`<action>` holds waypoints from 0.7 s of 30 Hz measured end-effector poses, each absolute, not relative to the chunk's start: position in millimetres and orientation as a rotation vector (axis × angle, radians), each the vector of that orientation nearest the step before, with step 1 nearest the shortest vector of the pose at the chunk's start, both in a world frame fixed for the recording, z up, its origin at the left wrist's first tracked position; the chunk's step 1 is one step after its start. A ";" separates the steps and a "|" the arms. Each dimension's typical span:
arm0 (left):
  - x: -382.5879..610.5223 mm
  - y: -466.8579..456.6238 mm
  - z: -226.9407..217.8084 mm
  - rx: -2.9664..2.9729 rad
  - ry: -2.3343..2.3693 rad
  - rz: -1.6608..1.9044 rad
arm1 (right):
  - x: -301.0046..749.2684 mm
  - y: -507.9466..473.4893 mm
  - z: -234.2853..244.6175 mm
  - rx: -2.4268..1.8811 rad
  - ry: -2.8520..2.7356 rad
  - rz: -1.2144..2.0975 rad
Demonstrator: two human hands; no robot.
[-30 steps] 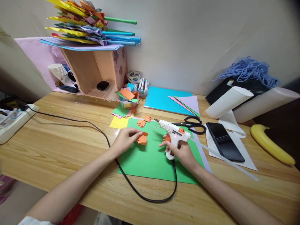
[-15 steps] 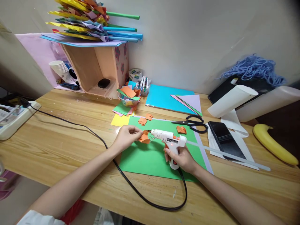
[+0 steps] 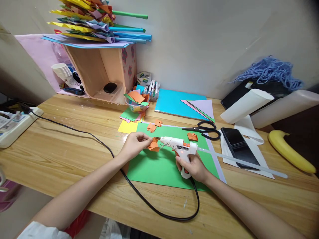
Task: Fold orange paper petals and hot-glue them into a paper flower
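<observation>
Between thumb and fingers, my left hand (image 3: 136,144) pinches a small folded orange paper piece (image 3: 154,146) above the green paper sheet (image 3: 159,169). My right hand (image 3: 193,166) is wrapped round the handle of a white hot glue gun (image 3: 175,143), its red light lit. The gun's nozzle points left and meets the upper edge of the orange piece; whether it touches I cannot tell. A long clear glue stick (image 3: 239,158) sticks out of the gun's back. Two folded orange paper pieces (image 3: 151,127) and a third orange piece (image 3: 192,136) lie farther back on the sheet.
Black scissors (image 3: 210,130) lie behind the gun, with a phone (image 3: 239,147) and a banana (image 3: 290,151) to the right. The gun's black cable (image 3: 159,215) loops across the table front towards a power strip (image 3: 21,127). A bowl of paper scraps (image 3: 136,108) stands behind.
Almost nothing differs. The whole view has shifted very slightly; my left hand still pinches the orange paper piece and the glue gun's nozzle stays at its edge.
</observation>
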State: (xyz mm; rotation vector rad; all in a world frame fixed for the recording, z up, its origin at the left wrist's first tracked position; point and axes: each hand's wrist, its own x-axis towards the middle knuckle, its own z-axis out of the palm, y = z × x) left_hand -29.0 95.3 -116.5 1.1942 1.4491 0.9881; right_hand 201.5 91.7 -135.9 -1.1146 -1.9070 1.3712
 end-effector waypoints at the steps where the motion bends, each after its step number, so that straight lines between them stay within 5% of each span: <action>1: -29.2 95.4 -117.0 1.199 1.447 0.989 | 201.9 91.7 -136.5 -1.109 -1.911 1.378; 21: -33.6 96.3 -119.6 1.322 1.452 1.025 | 200.7 94.2 -134.8 -1.116 -1.909 1.348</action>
